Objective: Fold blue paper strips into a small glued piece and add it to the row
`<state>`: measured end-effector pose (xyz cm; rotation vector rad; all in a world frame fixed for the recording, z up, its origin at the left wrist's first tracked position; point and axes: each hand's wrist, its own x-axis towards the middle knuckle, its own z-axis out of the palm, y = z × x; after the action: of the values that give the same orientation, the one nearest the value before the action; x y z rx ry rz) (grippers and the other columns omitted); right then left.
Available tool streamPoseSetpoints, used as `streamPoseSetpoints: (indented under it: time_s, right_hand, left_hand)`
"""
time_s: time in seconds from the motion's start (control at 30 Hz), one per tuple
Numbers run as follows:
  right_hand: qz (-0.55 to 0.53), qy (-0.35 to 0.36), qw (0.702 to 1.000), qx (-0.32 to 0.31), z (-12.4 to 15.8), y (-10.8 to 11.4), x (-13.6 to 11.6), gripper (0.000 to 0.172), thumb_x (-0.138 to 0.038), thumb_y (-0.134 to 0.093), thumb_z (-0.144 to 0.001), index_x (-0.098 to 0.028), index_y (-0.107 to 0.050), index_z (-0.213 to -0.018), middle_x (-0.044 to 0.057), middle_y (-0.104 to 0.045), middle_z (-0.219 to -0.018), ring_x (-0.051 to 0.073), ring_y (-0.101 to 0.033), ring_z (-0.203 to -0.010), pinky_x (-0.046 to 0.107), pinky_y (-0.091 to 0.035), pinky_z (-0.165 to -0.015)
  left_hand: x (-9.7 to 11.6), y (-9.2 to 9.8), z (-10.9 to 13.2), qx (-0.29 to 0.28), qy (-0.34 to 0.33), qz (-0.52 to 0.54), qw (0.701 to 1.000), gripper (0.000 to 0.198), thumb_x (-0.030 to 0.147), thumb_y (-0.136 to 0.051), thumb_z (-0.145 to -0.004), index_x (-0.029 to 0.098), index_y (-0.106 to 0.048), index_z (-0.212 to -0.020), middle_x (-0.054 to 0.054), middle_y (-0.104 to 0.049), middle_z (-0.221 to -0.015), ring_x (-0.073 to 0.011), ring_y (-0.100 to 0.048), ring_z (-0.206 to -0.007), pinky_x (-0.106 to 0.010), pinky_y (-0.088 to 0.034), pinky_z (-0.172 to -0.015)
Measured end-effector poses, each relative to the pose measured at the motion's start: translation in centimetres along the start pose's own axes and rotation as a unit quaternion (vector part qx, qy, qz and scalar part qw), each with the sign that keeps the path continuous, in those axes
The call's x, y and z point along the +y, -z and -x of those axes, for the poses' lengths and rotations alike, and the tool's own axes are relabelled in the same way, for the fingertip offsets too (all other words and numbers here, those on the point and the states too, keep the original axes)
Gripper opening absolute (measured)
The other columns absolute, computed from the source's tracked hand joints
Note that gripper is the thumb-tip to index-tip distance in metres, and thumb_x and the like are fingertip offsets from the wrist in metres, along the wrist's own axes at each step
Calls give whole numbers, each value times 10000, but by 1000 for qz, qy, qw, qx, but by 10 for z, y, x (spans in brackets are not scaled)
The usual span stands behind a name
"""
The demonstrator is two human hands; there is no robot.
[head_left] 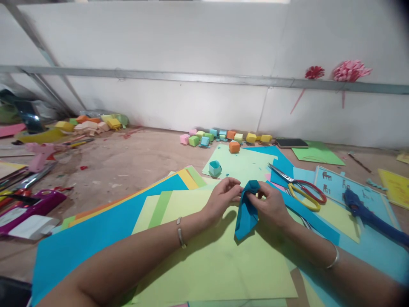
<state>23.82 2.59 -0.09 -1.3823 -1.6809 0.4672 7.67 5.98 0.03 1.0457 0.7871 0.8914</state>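
Far left: heap of folded paper boxes in yellow and peach (92, 123); near left: magenta plastic tool (32, 209); overlapping sheets of blue, yellow and pale green paper (204, 256) covering the near table.

Centre: left hand (220, 198), fingertips pinched on the upper left edge of a folded teal paper piece (247, 209); piece held just above the pale green sheet, long axis running near-to-far, folded top pointing far, loose lower corner pointing near; right hand (271, 204) gripping its upper right side.

Far centre: row of small coloured paper cubes (223, 137); small teal paper cup (215, 168).

Right: red-and-yellow-handled scissors (300, 189), blades pointing left; dark blue glue gun (367, 213).
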Motion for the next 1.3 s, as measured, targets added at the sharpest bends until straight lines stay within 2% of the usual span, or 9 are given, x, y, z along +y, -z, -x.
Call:
streamPoseSetpoints:
  time_s: [0.13, 0.23, 0.4, 0.6, 0.77, 0.9, 1.13, 1.23, 1.3]
  right_hand:
    - [-24, 35, 998, 38, 1, 1, 0, 67, -227, -591, -789, -197, -638, -754, 6, -634, -735, 150, -538, -677, 271, -430, -614]
    - [-44, 71, 995, 48, 3, 3, 2, 53, -187, -600, -778, -204, -640, -808, 17, -655, -804, 163, -575, -746, 281, -449, -646]
    - [-85, 94, 991, 32, 5, 5, 2, 99, -142, -587, -773, -213, -633, -825, 10, -646, -795, 161, -585, -737, 288, -471, -643]
    - [4, 80, 996, 44, 3, 9, 1, 134, -155, -637, -779, -244, -729, -818, 7, -681, -803, 161, -597, -751, 280, -467, -653]
    - [16, 65, 997, 39, 2, 11, 4, 125, -187, -668, -761, -263, -762, -794, 1, -618, -727, 157, -579, -700, 275, -464, -624]
    - [25, 56, 997, 39, 2, 8, 3, 149, -158, -628, -753, -242, -745, -794, 4, -630, -719, 163, -583, -702, 281, -468, -632]
    - [62, 104, 992, 27, -2, 7, -5, 134, -93, -562, -693, -199, -641, -719, 8, -646, -720, 165, -587, -712, 284, -454, -653]
    - [30, 70, 997, -4, -2, 7, -6, 150, -91, -557, -678, -205, -652, -703, 2, -645, -700, 156, -589, -677, 272, -452, -628]
    - [-2, 43, 999, -19, -1, 6, -5, 174, -85, -549, -658, -210, -665, -694, 0, -649, -697, 157, -596, -670, 270, -459, -625]
  left_hand:
    - [-4, -2, -1, -37, 125, 127, 983, 211, 276, -717, -764, 109, -644, -869, -35, -616, -761, -102, -571, -646, -212, -464, -631]
    - [-7, -1, -1, -67, 163, 165, 970, 143, 214, -702, -784, 110, -637, -857, -32, -603, -729, -106, -570, -629, -211, -466, -616]
    - [-4, 0, 0, -79, 165, 185, 966, 146, 212, -710, -806, 148, -581, -829, -5, -562, -687, -106, -574, -617, -195, -465, -589]
    - [-4, -1, 0, -64, 171, 195, 964, 173, 214, -693, -832, 153, -539, -785, 12, -536, -671, -94, -556, -599, -181, -456, -563]
    - [-6, -1, 0, -56, 175, 193, 964, 174, 213, -682, -845, 157, -529, -784, 21, -526, -642, -86, -530, -573, -171, -441, -545]
    - [-8, -2, 0, -58, 172, 191, 965, 186, 230, -685, -850, 155, -527, -788, 17, -530, -631, -90, -533, -570, -176, -448, -541]
    - [-14, -4, 1, -46, 173, 213, 961, 208, 226, -717, -827, 157, -525, -781, 21, -538, -633, -89, -539, -554, -187, -468, -538]
    - [-15, -5, 0, -39, 202, 234, 950, 109, 221, -590, -916, 131, -589, -853, -5, -563, -652, -95, -555, -553, -195, -477, -561]
    - [-16, -7, -1, -46, 242, 263, 933, 257, 285, -454, -986, 102, -618, -910, -57, -617, -720, -132, -608, -622, -240, -517, -638]
